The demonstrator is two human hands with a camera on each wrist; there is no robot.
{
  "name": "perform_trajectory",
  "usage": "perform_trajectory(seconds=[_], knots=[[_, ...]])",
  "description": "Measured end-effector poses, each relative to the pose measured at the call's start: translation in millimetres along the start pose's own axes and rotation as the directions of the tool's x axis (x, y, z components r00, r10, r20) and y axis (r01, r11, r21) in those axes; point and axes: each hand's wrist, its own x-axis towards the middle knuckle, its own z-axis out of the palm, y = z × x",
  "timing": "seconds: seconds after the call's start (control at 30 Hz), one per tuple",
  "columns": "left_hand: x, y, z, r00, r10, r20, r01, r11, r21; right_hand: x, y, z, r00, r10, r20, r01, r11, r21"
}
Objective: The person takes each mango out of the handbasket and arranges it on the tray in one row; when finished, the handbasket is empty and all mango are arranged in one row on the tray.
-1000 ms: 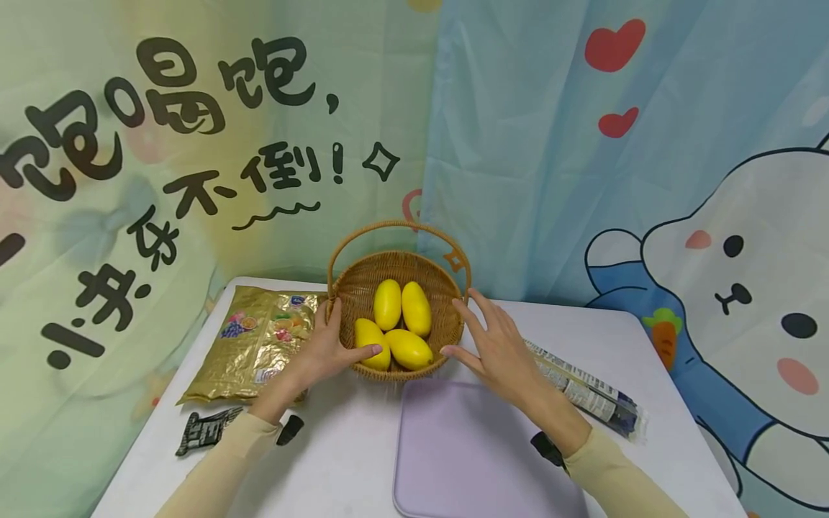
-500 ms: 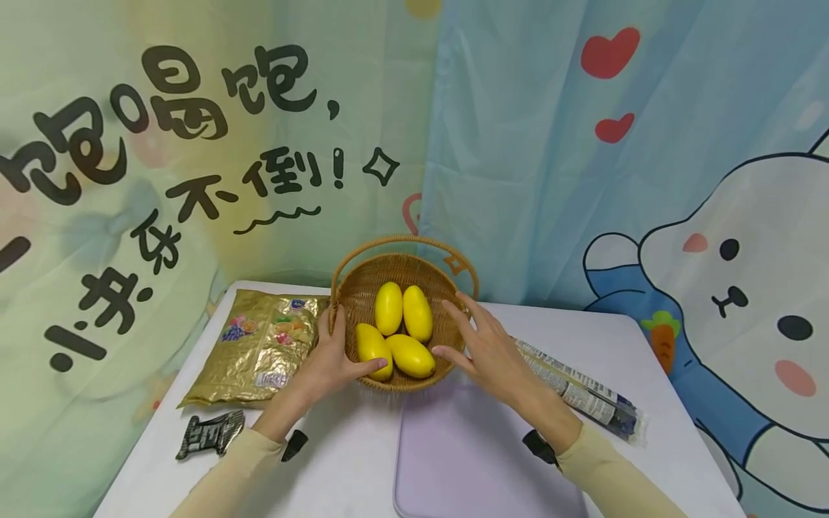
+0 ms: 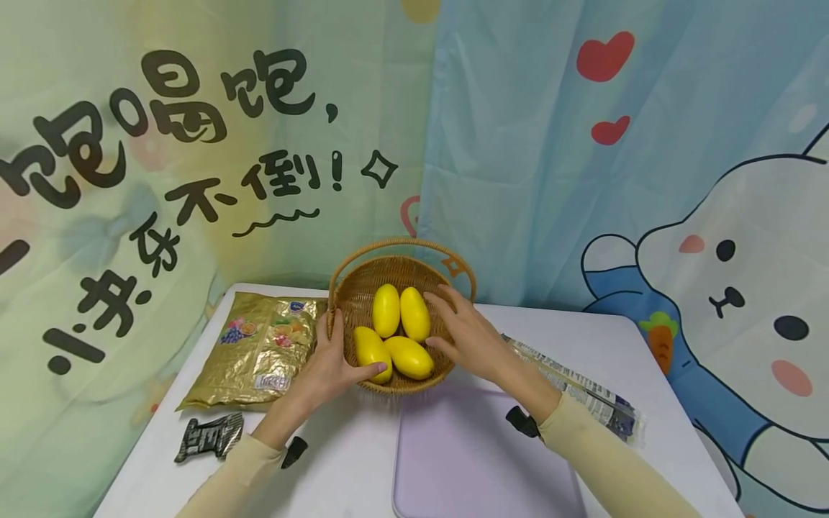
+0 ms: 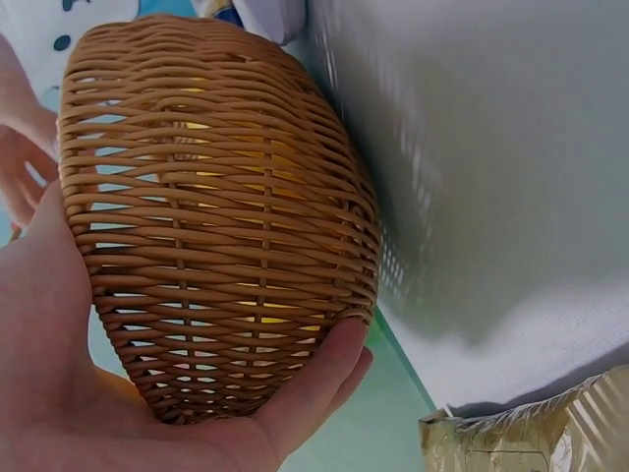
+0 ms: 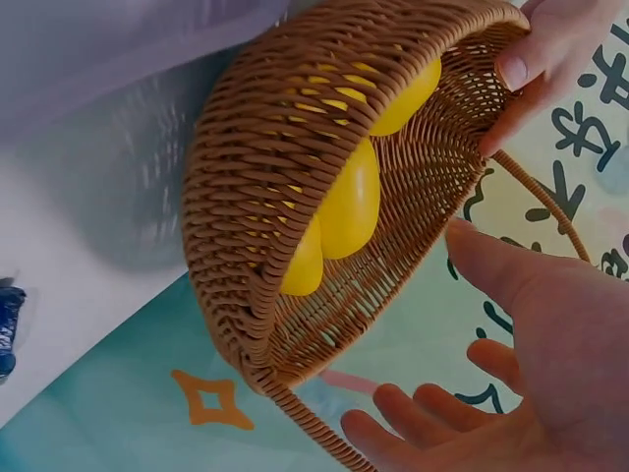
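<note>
My left hand (image 3: 327, 368) holds the left side of a round wicker basket (image 3: 359, 279), thumb over the rim and fingers around the outer weave. In the left wrist view the outer wall of the basket (image 4: 221, 216) shows against the palm. Its mouth tilts towards me, and several smooth yellow mangoes (image 3: 409, 357) lie inside. At the right side, my right hand (image 3: 476, 344) reaches over the rim, its fingertips near the upper right mango (image 3: 414, 314). The right wrist view shows this hand (image 5: 536, 359) with loosely bent fingers and nothing in its grasp.
A gold foil bag (image 3: 249, 352) lies left of the basket, with a small black packet (image 3: 209, 436) in front of it. A lilac board (image 3: 479, 460) lies at front centre. A long plastic-wrapped package (image 3: 592, 396) is on the right. Printed curtains hang behind the white table (image 3: 350, 460).
My right hand has left the basket's right rim and moved leftward over the opening, nearer the mangoes. My left hand keeps its hold. The mangoes stay in the basket.
</note>
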Motion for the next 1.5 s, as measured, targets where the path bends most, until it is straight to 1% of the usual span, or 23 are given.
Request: perform_trajectory(seconds=[0.2,0.37,0.57,0.63,0.83,0.9,1.0,1.17,1.33,1.4,1.5], knots=[[-2.6,-1.7,0.8,1.000,-0.005,-0.006,0.005,1.000,-0.005,20.3,0.4,0.9,0.993,0.043,0.107,-0.048,0.998,0.051],[-4.7,-2.9,1.3,1.000,-0.012,-0.002,0.012,1.000,-0.003,35.1,1.2,1.1,0.974,0.084,0.212,-0.102,0.992,0.072],[-4.6,-2.6,1.4,1.000,-0.013,-0.008,0.013,1.000,-0.009,51.8,-0.9,-3.5,0.929,0.145,0.340,-0.184,0.979,0.085],[-4.1,-2.5,1.4,1.000,-0.016,-0.010,0.016,1.000,-0.007,57.1,-1.3,-4.8,0.909,0.163,0.383,-0.206,0.976,0.074],[-3.2,-2.1,1.4,1.000,-0.011,-0.021,0.011,1.000,0.000,70.7,0.2,-1.6,0.837,0.230,0.496,-0.279,0.960,0.027],[-3.3,-1.6,1.4,1.000,-0.002,-0.025,0.002,1.000,0.000,74.0,0.7,0.2,0.817,0.251,0.519,-0.303,0.953,0.016],[-3.7,-1.1,1.8,1.000,0.007,-0.027,-0.007,1.000,-0.006,77.7,2.3,2.9,0.795,0.277,0.539,-0.329,0.944,-0.001],[-2.5,-1.8,3.4,0.999,0.010,-0.033,-0.011,1.000,-0.011,83.1,6.5,13.3,0.773,0.297,0.561,-0.347,0.938,-0.018],[-1.8,-2.2,4.3,0.998,0.027,-0.056,-0.028,1.000,-0.006,85.2,8.8,24.9,0.762,0.304,0.572,-0.345,0.938,-0.040],[-2.2,-2.2,4.2,0.997,0.038,-0.062,-0.038,0.999,-0.006,85.8,9.2,27.5,0.761,0.310,0.570,-0.344,0.937,-0.050],[-2.8,-2.0,4.1,0.997,0.035,-0.062,-0.036,0.999,-0.008,87.0,9.7,30.5,0.759,0.319,0.567,-0.350,0.935,-0.057]])
